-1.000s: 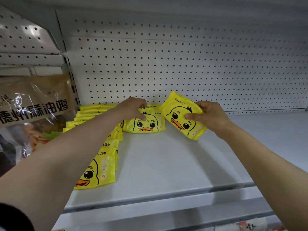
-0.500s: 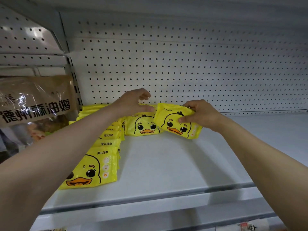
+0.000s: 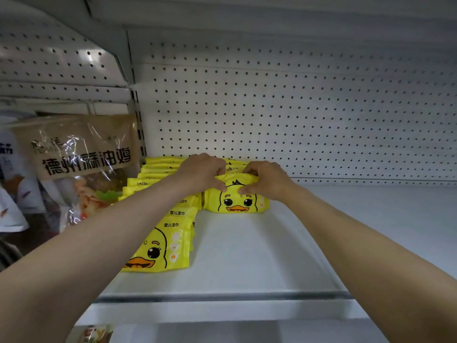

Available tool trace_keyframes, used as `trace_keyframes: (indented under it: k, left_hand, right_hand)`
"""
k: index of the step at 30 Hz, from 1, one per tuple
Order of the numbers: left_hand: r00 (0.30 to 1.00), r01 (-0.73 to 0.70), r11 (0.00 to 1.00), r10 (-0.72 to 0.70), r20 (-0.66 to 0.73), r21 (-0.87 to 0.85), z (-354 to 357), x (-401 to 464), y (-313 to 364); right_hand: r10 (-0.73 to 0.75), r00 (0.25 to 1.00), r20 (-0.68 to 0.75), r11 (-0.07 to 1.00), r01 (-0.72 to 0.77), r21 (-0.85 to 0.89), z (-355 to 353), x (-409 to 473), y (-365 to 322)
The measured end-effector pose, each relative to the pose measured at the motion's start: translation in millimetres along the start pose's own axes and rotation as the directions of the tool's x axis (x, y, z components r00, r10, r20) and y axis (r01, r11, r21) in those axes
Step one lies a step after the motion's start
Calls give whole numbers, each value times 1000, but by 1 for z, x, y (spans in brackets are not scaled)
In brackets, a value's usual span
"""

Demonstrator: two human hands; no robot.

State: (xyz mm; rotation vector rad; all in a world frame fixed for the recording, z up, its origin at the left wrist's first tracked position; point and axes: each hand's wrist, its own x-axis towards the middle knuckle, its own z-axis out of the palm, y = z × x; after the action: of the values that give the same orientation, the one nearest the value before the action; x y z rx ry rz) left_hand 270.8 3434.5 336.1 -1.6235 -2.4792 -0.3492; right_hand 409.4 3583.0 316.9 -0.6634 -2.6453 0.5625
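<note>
A yellow wipes pack with a cartoon duck face (image 3: 236, 201) stands upright at the back of the white shelf (image 3: 259, 251), in front of other yellow packs by the pegboard. My left hand (image 3: 202, 172) pinches its top left edge, thumb in front. My right hand (image 3: 265, 180) pinches its top right edge the same way. To the left, a row of several more yellow duck packs (image 3: 163, 241) runs from the shelf front to the back, overlapping one another; my left forearm hides part of it.
A white pegboard wall (image 3: 296, 115) closes the shelf at the back. On the neighbouring bay to the left hangs a brown-and-clear food bag with Chinese writing (image 3: 81, 164). The shelf's front lip (image 3: 222, 299) runs across below my arms.
My right hand carried the yellow pack left and set it upright in front of the pack at the back. My left hand came off the rear pack and took the new pack's top edge.
</note>
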Motion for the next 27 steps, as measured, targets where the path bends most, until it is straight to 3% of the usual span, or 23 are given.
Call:
trace_keyframes:
  k: [5,12,21,27]
  left_hand:
    - [992,125,987,-123,-32,104,3,2,0]
    - [966,255,960,-248,-71,116,7,-8,19]
    - [929,288,944,-317,-190,-162,-25,-88,64]
    - [889,342,933,-360,-284,-113,-43,-178,96]
  right_hand:
    - [-80,997,-12,969,75,-235,5,0,-3]
    - [-100,989,-107,918,50,-393,9,-17,-12]
    - [-134,984,-113,928,85,-362,-39,-84,-27]
    - [-246,961,-128,934,200,-297,-59,-159,-50]
